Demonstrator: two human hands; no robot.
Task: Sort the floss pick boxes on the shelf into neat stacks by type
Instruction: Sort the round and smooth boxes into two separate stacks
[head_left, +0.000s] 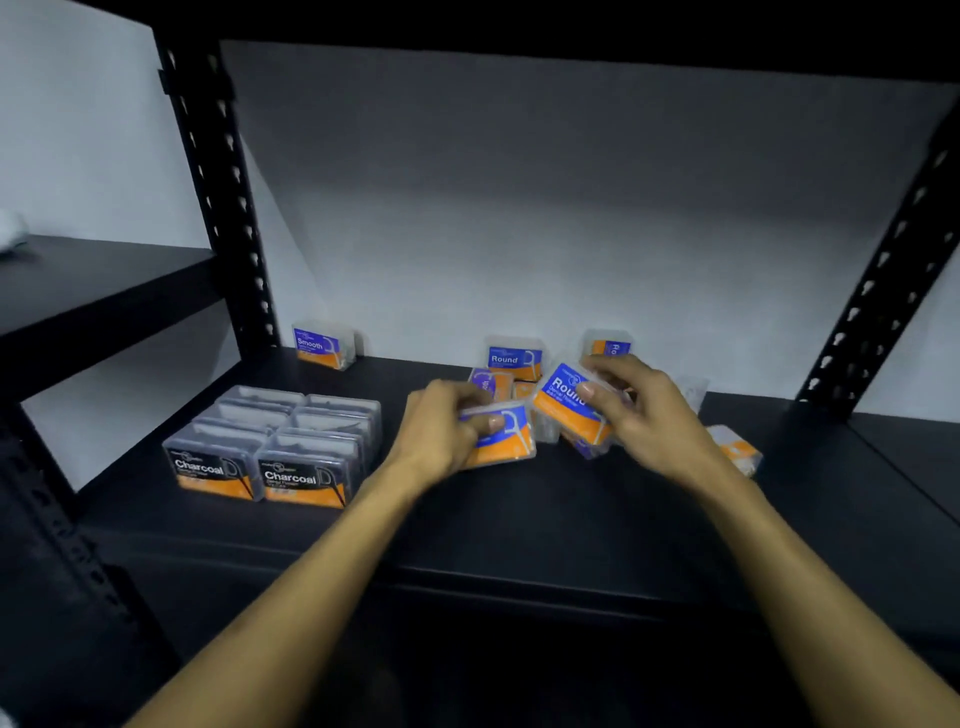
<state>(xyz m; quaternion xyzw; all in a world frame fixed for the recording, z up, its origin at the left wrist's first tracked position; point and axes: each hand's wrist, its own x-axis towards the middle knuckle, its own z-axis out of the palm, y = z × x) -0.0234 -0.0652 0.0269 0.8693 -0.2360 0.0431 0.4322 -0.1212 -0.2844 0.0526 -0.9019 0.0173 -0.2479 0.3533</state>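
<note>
Both hands are busy on the black metal shelf (519, 525): left hand (441, 431) grips one clear plastic blue-and-orange floss box (506, 441), right hand (639, 410) holds a tilted blue-and-orange "Round" box (563, 402). Black-label "Charcoal" boxes (270, 447) sit neatly grouped to the left, a lone "Smooth" box (322, 345) at the back.

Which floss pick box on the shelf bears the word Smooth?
The Smooth box, alone at the back left against the wall. The blue-labelled boxes near the hands read Round, and the black-labelled ones at the front left read Charcoal.
</note>
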